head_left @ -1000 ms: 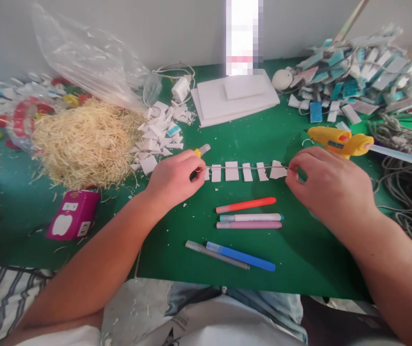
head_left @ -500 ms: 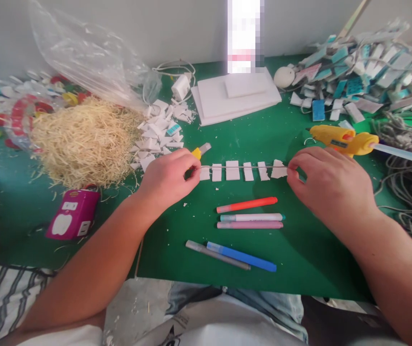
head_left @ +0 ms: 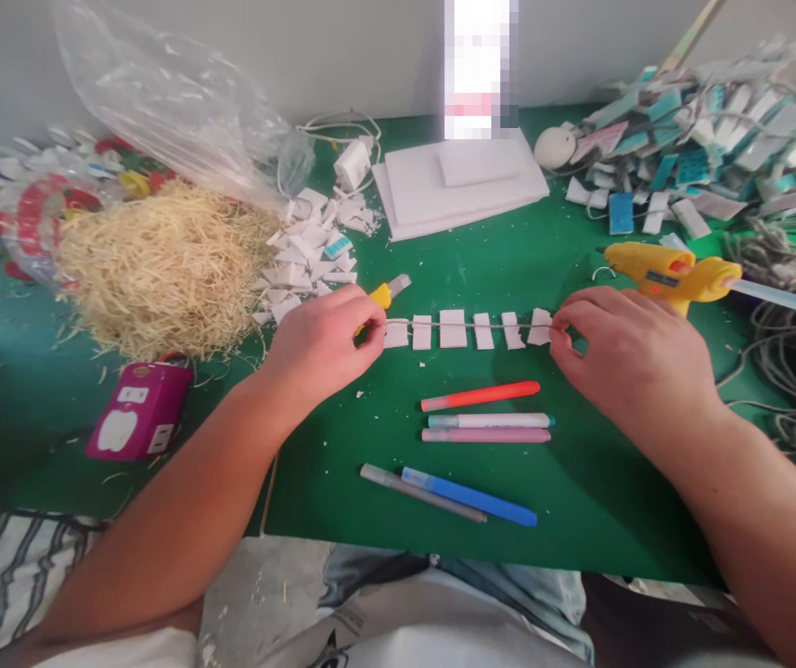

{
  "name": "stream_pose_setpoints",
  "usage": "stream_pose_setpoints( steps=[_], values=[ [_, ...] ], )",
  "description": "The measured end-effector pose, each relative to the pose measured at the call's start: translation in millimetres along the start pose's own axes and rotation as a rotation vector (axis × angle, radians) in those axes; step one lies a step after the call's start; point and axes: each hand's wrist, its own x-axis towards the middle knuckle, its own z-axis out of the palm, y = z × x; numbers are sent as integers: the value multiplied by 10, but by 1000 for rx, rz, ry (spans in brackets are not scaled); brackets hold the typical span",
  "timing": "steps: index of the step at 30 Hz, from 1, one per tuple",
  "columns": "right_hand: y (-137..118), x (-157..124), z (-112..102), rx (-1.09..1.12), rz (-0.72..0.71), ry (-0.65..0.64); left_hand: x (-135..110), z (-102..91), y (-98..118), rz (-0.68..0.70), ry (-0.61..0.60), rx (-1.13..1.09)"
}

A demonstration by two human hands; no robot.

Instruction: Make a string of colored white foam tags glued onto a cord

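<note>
A thin grey cord (head_left: 432, 324) runs between my hands, across a row of several small white foam pieces (head_left: 452, 329) on the green table. My left hand (head_left: 328, 339) pinches the cord's left end, beside the leftmost piece. At the other end, my right hand (head_left: 638, 348) pinches it between thumb and fingertips, next to the rightmost piece. Behind my left fingers lies a yellow utility knife (head_left: 382, 296) with its blade out. A yellow glue gun (head_left: 669, 271) with a clear glue stick lies just beyond my right hand.
Several markers (head_left: 481, 396) lie nearer me. White foam sheets (head_left: 460, 181) are stacked at the back. On the left are straw (head_left: 168, 269), foam scraps (head_left: 307, 246) and a purple box (head_left: 139, 410). Foam blocks (head_left: 704, 139) and tangled cord (head_left: 788, 325) are heaped on the right.
The cord now sags slightly instead of being straight. My right hand has shifted a little to the left relative to the foam pieces; my left hand is almost still.
</note>
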Motion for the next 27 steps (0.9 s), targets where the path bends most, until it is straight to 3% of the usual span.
stream_pose_setpoints(
  steps=[16, 27],
  values=[
    [-59, 0, -57, 60, -41, 120, -3, 7, 15, -4, -1, -11],
    [-87, 2, -30, 84, -69, 33, -16, -6, -10, -32, -45, 49]
  ],
)
